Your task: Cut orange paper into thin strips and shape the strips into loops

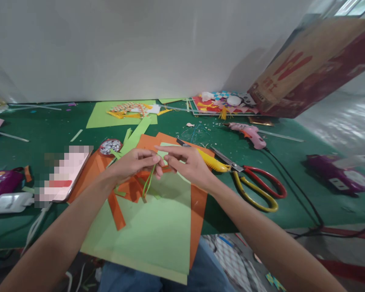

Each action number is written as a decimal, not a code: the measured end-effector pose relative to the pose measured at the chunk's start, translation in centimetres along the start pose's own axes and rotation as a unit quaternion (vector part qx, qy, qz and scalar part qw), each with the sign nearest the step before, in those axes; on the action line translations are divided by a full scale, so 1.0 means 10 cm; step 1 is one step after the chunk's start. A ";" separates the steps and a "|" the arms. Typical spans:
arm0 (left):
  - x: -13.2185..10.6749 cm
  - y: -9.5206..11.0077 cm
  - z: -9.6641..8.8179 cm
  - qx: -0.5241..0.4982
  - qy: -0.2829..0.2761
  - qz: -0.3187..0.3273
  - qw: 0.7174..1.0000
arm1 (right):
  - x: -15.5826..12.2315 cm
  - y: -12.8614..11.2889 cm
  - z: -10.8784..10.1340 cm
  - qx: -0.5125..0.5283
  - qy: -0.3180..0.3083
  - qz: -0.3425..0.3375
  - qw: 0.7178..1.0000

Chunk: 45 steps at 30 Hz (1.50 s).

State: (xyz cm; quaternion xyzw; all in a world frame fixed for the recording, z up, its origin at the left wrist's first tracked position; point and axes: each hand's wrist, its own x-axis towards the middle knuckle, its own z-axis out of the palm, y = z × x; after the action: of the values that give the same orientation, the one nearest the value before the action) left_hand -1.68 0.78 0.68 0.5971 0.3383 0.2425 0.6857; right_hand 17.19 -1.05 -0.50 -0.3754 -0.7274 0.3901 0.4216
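A thin green paper strip (149,181) hangs in a narrow loop from the fingertips of my left hand (136,163), which pinches it. Close beside it, my right hand (187,164) has its thumb and fingers pressed together at the left fingertips, with the index finger reaching over. What lies between the right fingers is too small to make out. Beneath both hands are a light green paper sheet (142,231) and orange paper (198,215). Loose orange strips (117,213) and green scraps lie on the sheet under my left hand.
Scissors (243,168) with red and yellow handles and a yellow-handled cutter (214,160) lie right of my hands. Farther right are a pink glue gun (249,134) with its cord and a paper bag (310,69). At left lie a phone (76,166) and a round tin (110,147).
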 end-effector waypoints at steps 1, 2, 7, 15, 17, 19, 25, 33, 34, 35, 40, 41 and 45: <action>0.00 0.01 0.00 0.006 0.002 -0.004 1.000 | 0.00 -0.01 -0.01 0.001 0.000 0.010 1.000; -0.01 0.01 0.01 0.011 0.000 -0.008 1.000 | 0.01 -0.01 -0.01 0.007 -0.002 0.015 1.000; -0.01 0.01 0.01 0.031 -0.041 -0.027 0.998 | 0.04 -0.04 -0.02 0.055 -0.029 0.029 0.998; -0.01 0.00 0.01 0.067 -0.044 -0.024 0.996 | 0.04 -0.04 -0.02 0.099 -0.066 0.069 0.991; -0.01 0.01 0.04 0.089 -0.019 -0.026 0.996 | 0.04 -0.02 -0.02 0.086 -0.052 0.073 0.992; -0.01 0.04 0.09 0.122 0.012 -0.024 0.992 | 0.05 0.00 -0.03 0.063 -0.029 0.075 0.995; -0.02 0.12 0.21 0.223 0.064 -0.029 0.972 | 0.07 0.03 -0.04 0.020 0.004 0.110 0.994; -0.02 0.08 0.17 0.190 0.064 -0.039 0.979 | 0.09 0.05 -0.08 0.077 0.042 0.148 0.985; -0.02 0.07 0.17 0.183 0.063 -0.040 0.980 | 0.09 0.06 -0.08 0.083 0.044 0.150 0.984; -0.02 0.06 0.16 0.178 0.061 -0.041 0.981 | 0.10 0.08 -0.09 0.090 0.048 0.153 0.983; -0.01 0.06 0.16 0.163 0.061 -0.041 0.984 | 0.12 0.11 -0.15 0.110 0.086 0.168 0.976; -0.01 0.06 0.16 0.157 0.060 -0.040 0.985 | 0.13 0.11 -0.16 0.112 0.093 0.169 0.975; -0.01 0.06 0.15 0.132 0.056 -0.044 0.989 | 0.15 0.11 -0.23 0.113 0.113 0.174 0.972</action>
State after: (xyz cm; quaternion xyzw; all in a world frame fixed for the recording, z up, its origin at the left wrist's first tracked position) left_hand -0.57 -0.19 1.42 0.6524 0.4313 0.1981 0.5909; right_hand 18.99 1.33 -0.20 -0.4877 -0.5502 0.4919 0.4663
